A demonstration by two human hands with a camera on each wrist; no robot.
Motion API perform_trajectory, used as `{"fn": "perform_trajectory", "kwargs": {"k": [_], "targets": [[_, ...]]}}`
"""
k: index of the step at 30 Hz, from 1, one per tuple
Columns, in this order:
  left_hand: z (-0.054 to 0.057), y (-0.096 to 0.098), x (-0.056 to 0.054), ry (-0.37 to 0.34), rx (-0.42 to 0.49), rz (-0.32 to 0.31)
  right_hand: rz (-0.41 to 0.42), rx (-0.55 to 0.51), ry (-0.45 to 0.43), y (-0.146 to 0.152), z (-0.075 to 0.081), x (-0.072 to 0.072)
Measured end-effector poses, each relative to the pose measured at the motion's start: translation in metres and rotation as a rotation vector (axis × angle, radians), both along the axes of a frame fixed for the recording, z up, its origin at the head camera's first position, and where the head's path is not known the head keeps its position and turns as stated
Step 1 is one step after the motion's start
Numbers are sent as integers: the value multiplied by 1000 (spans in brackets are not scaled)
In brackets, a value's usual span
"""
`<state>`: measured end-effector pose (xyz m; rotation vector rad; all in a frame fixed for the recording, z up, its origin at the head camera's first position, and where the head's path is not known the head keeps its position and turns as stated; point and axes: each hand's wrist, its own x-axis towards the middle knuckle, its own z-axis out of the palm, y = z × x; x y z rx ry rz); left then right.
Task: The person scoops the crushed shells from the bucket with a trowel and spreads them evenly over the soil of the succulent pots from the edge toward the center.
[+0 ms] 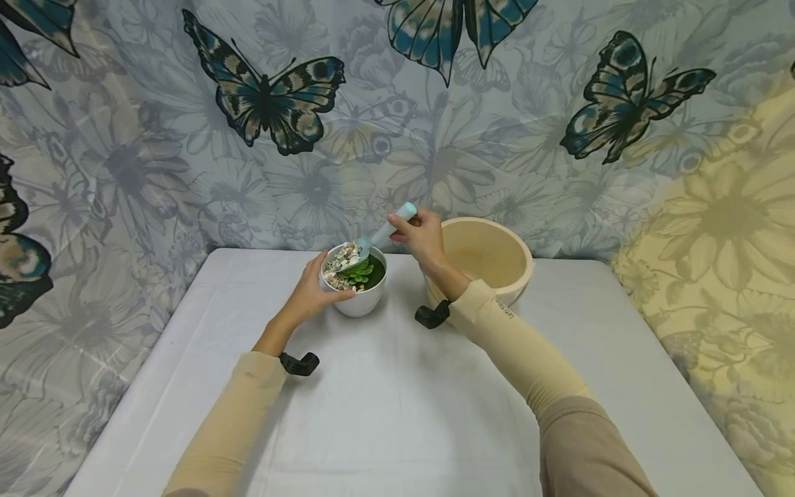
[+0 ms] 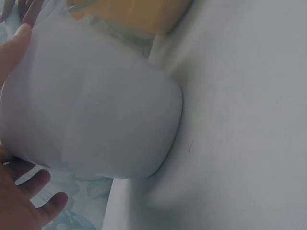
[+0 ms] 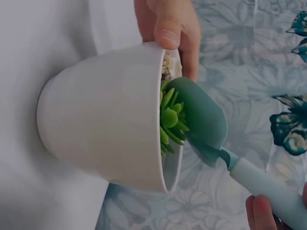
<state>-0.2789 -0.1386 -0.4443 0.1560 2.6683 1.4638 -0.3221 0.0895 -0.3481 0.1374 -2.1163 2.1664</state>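
Observation:
At the back of the table stands a white flowerpot (image 1: 357,305) with a green succulent (image 1: 357,275) and pale pebbles (image 1: 338,264) along its left side. My left hand (image 1: 312,291) holds this pot from the left, thumb at the rim and fingers around the far side. My right hand (image 1: 425,238) grips the light-blue handle of a small trowel (image 1: 394,224), tilted down to the left. Its teal blade (image 3: 205,112) is over the pot's opening, right beside the succulent leaves in the right wrist view. The white pot wall (image 2: 96,100) fills much of the left wrist view.
A large cream-coloured tub (image 1: 518,266) stands just right of the white pot, partly behind my right forearm. A white cloth (image 1: 385,414) covers the table. Behind its back edge hangs a butterfly-and-flower patterned backdrop (image 1: 435,159).

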Motion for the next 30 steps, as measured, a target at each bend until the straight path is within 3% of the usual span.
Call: {"fn": "perform_trajectory", "kwargs": {"k": [5,15,24,30], "targets": [[-2,-2,-4,-15,18,-8,-13,-2,3,1,-2,1],[-7,4,3,55,15,58,-56,6,25,-3,-3,4],[-5,-1,1,22,22,19,-52,-12,45,-11,-6,11],[-6,1,3,46,34,46,-66,4,80,-13,-5,13]]}}
